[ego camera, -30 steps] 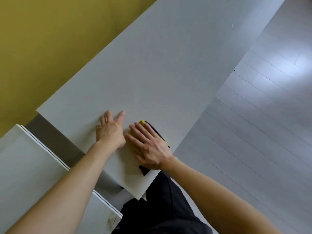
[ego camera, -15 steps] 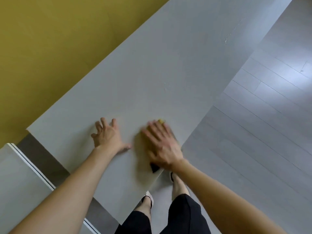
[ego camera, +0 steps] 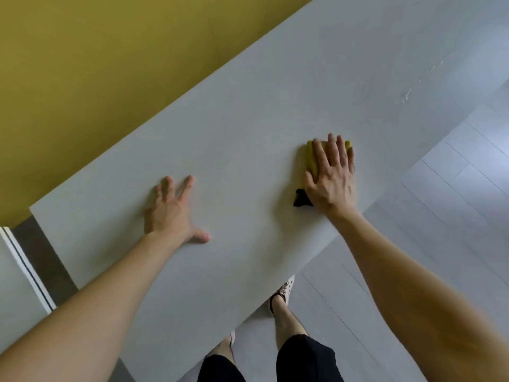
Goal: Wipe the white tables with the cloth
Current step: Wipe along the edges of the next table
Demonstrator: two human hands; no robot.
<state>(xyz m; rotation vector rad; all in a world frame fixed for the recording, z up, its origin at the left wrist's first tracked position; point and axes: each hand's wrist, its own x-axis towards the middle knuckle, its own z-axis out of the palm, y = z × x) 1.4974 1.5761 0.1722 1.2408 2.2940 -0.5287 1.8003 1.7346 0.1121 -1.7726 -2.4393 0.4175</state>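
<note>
A long white table (ego camera: pixel 275 106) runs from the lower left to the upper right. My right hand (ego camera: pixel 332 177) lies flat, fingers straight, pressing a yellow and black cloth (ego camera: pixel 312 158) onto the tabletop near its right edge. The cloth is mostly hidden under the palm; a yellow strip shows by the fingers and a black corner by the wrist. My left hand (ego camera: pixel 172 213) rests on the tabletop with fingers spread, well to the left of the cloth, holding nothing.
A yellow wall (ego camera: pixel 96 78) borders the table's far side. A second white table (ego camera: pixel 13 285) sits at the lower left across a dark gap. Pale plank floor (ego camera: pixel 454 188) lies to the right. My legs and a white shoe (ego camera: pixel 286 290) stand at the near edge.
My right hand has slid the cloth to the right along the table, away from my left hand. My left hand stays planted on the top. The view has shifted along the table.
</note>
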